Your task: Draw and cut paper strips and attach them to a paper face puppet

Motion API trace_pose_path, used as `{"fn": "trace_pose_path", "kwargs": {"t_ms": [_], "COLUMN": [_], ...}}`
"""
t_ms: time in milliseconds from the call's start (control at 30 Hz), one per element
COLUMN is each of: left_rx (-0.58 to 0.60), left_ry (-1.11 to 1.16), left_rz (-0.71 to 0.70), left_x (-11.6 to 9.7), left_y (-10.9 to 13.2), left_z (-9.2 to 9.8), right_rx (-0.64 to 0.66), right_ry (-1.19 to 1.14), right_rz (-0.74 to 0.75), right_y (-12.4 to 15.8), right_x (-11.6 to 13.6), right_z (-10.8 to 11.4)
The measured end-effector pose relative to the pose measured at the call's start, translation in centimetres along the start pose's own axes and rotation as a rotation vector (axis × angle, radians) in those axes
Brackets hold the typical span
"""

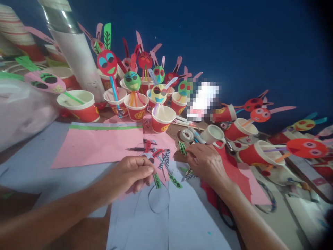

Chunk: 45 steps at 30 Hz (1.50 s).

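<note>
My left hand (135,170) is closed, thumb pressed to the curled fingers; what lies in the pinch is hidden. A green paper strip with black drawing (157,181) shows just below its thumb tip; I cannot tell if it is held. With its fingertips together, my right hand (206,161) pinches another patterned green strip (182,148). Between the hands lie several small cut strips: red ones (148,145), black-and-white leafy ones (163,161) and a green one (175,180). A black pen (135,149) rests beyond my left hand. A thin dark ring shape (158,199) lies nearer me.
Pink paper (104,146) with a green edge lies at left, red paper (234,173) under my right arm. Behind stand several red paper cups (163,121) holding paper-faced puppets (107,62). A white mug (213,133), tape roll (186,135) and tall flask (75,55) are there.
</note>
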<state>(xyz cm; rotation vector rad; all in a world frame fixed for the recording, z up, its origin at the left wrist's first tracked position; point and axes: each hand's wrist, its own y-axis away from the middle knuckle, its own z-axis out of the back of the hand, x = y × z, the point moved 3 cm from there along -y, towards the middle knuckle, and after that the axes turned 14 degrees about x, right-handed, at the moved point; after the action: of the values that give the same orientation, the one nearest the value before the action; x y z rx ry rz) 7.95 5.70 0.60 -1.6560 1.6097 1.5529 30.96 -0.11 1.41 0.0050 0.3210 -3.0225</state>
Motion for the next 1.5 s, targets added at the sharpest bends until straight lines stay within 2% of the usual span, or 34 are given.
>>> {"fn": "trace_pose_path", "kwargs": {"t_ms": [167, 367, 467, 1233, 1400, 1500], "left_rx": [-0.004, -0.010, -0.005, -0.008, -0.003, -0.004], "left_ry": [-0.020, -0.016, 0.010, 0.008, 0.038, 0.107], "left_rz": [0.013, 0.002, -0.015, -0.014, -0.051, -0.145], "left_x": [0.1, 0.0, 0.0, -0.3, -0.1, -0.1], "left_y": [-0.1, -0.2, -0.2, -0.1, -0.2, 0.0], "left_z": [0.1, 0.1, 0.0, -0.1, 0.1, 0.1], "right_rx": [0.000, 0.151, 0.185, 0.133, 0.107, 0.059], "right_ry": [-0.018, 0.041, 0.076, 0.096, 0.069, 0.014], "right_rz": [0.012, 0.044, 0.029, -0.017, -0.015, 0.004], "right_y": [0.0, 0.2, 0.2, 0.1, 0.0, 0.1], "right_x": [-0.8, -1.1, -1.1, -0.6, -0.9, -0.2], "right_z": [0.6, -0.1, -0.4, -0.4, -0.2, 0.8]}}
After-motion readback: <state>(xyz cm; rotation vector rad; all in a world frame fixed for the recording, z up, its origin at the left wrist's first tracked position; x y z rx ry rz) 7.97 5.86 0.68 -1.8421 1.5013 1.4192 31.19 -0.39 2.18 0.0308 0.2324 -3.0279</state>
